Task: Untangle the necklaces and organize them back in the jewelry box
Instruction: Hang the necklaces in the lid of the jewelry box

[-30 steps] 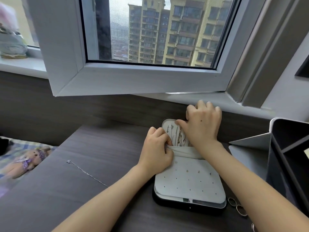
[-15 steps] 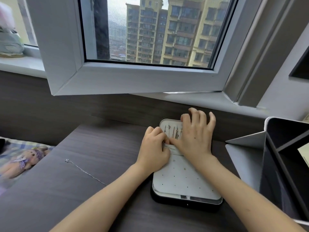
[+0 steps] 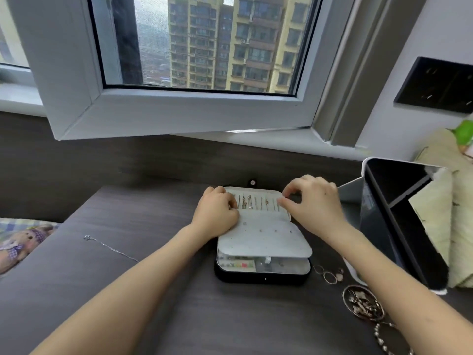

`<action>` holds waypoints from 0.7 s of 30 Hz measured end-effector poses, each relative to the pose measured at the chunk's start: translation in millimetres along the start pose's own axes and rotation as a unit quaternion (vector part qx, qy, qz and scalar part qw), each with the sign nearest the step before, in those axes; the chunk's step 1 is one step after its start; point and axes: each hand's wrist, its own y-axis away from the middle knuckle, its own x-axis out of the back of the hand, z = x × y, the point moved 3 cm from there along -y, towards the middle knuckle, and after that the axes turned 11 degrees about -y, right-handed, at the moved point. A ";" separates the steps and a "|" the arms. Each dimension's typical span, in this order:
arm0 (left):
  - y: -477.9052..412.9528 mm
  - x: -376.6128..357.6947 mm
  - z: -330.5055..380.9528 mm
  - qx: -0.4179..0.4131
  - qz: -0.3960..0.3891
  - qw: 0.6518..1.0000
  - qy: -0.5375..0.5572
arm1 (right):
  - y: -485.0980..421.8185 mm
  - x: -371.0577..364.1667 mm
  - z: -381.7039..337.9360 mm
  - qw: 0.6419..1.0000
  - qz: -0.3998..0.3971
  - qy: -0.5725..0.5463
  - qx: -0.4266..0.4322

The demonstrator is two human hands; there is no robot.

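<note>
Left hand (image 3: 217, 212): knuckles up, fingers curled against the left end of the row of necklaces (image 3: 253, 204). Its grip is closed, but what it holds is hidden. Right hand (image 3: 313, 201): arched over the right end of the row, thumb and forefinger drawn nearly together. Whether a chain lies in that grip cannot be told. Jewelry box (image 3: 261, 276), open on the table (image 3: 153, 303): the necklaces lie side by side on its upper white panel, and a white flap (image 3: 263, 240) dotted with small studs covers a tray of small items. A loose necklace (image 3: 110, 248) lies on the table, well left of the box.
</note>
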 end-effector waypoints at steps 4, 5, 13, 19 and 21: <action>6.3 16.4 -6.9 0.004 -0.021 1.000 -0.002 | 24.3 18.6 -8.0 0.991 -0.108 -0.070 -0.032; 10.5 24.4 -9.9 0.004 -0.013 1.000 0.000 | 30.2 21.5 -13.9 0.990 -0.114 -0.082 -0.027; 79.6 103.0 -103.0 0.141 -0.003 0.989 -0.054 | 75.4 -2.5 -109.7 0.973 -0.156 -0.125 0.113; 123.1 112.9 -158.3 0.264 -0.002 0.959 -0.106 | 75.5 -77.4 -159.4 0.960 -0.244 -0.099 0.098; 129.4 111.8 -167.9 0.310 0.010 0.946 -0.094 | 64.2 -100.2 -171.5 0.960 -0.241 -0.129 0.062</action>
